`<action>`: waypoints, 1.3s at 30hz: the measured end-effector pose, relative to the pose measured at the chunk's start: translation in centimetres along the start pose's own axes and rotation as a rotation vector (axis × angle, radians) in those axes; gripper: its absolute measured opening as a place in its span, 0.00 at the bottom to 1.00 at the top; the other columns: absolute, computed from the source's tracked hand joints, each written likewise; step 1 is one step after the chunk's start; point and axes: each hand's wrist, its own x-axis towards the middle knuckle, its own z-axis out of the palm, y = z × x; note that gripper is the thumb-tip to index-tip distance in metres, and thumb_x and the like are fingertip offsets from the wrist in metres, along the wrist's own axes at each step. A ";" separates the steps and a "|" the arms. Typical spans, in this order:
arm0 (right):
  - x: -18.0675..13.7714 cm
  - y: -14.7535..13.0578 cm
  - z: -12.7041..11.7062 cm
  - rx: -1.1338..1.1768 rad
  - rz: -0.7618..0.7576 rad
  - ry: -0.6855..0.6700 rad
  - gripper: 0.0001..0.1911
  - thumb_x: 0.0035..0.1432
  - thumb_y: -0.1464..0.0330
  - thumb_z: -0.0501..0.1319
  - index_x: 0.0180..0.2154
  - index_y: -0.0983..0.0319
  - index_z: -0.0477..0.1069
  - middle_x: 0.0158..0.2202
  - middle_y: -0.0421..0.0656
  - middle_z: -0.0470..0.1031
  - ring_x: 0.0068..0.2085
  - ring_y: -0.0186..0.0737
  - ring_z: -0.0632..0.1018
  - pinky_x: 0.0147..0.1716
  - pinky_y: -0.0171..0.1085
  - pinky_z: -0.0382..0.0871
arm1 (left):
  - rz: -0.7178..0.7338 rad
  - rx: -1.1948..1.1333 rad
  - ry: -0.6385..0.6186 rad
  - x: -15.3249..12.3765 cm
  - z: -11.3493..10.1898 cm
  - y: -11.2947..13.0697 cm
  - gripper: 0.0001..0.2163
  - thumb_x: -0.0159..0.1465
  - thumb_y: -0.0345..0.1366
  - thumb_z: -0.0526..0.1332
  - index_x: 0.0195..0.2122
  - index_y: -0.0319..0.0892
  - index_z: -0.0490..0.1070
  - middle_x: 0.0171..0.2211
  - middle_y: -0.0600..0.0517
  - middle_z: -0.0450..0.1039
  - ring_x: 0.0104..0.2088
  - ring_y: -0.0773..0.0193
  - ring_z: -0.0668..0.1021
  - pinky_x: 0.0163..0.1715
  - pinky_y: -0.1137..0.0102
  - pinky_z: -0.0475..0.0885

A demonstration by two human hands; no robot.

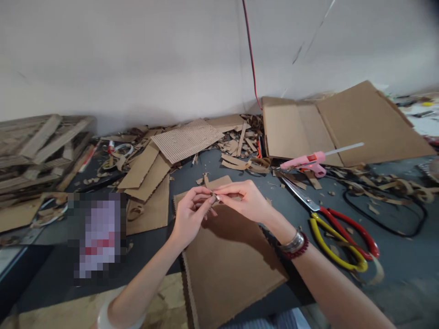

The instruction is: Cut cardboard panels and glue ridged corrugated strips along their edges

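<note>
My left hand (190, 214) and my right hand (245, 200) meet fingertip to fingertip above a flat cardboard sheet (226, 260) on the dark table. Both pinch a small cardboard strip (214, 198) between thumb and fingers. The piece is tiny and mostly hidden by the fingers. My right wrist wears a metal bangle and a red bead bracelet (295, 246). A pale bangle sits on my left forearm at the bottom edge.
Red and yellow-handled scissors (338, 233) lie right of my hands. A pink glue gun (308, 161) rests near an unfolded cardboard box (343, 123). Cardboard sheets and scraps (154, 169) cover the left and back. A black cord (387, 219) loops at right. A blurred patch (98, 235) sits left.
</note>
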 end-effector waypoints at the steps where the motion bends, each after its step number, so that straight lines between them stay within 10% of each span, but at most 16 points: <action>1: -0.1 -0.1 -0.1 -0.045 -0.024 -0.006 0.09 0.52 0.71 0.57 0.33 0.61 0.76 0.35 0.43 0.78 0.36 0.38 0.78 0.36 0.34 0.73 | -0.005 -0.005 -0.013 0.0 0.0 0.0 0.08 0.57 0.37 0.60 0.34 0.40 0.63 0.25 0.55 0.72 0.18 0.71 0.74 0.14 0.79 0.63; 10: -0.4 -2.4 -0.8 -0.350 -0.143 -0.071 0.11 0.56 0.72 0.53 0.32 0.60 0.75 0.34 0.43 0.77 0.33 0.37 0.77 0.32 0.34 0.71 | -0.044 -0.092 -0.082 -0.2 -0.1 0.8 0.08 0.55 0.37 0.62 0.30 0.40 0.63 0.20 0.57 0.70 0.18 0.72 0.73 0.15 0.80 0.63; 20: 0.0 -2.5 -1.1 0.078 -0.055 0.004 0.09 0.51 0.72 0.59 0.35 0.58 0.76 0.38 0.42 0.77 0.38 0.37 0.78 0.37 0.35 0.74 | -0.050 -0.103 -0.220 1.6 -0.9 3.2 0.09 0.52 0.35 0.64 0.27 0.40 0.64 0.21 0.55 0.74 0.17 0.72 0.73 0.15 0.78 0.63; 39: -1.7 -0.7 0.0 0.058 -0.003 -0.027 0.08 0.52 0.72 0.56 0.33 0.61 0.74 0.36 0.46 0.78 0.36 0.37 0.78 0.34 0.34 0.74 | -0.080 0.043 -0.170 -0.4 -0.7 1.4 0.06 0.51 0.34 0.64 0.25 0.41 0.66 0.19 0.57 0.72 0.19 0.69 0.75 0.20 0.77 0.69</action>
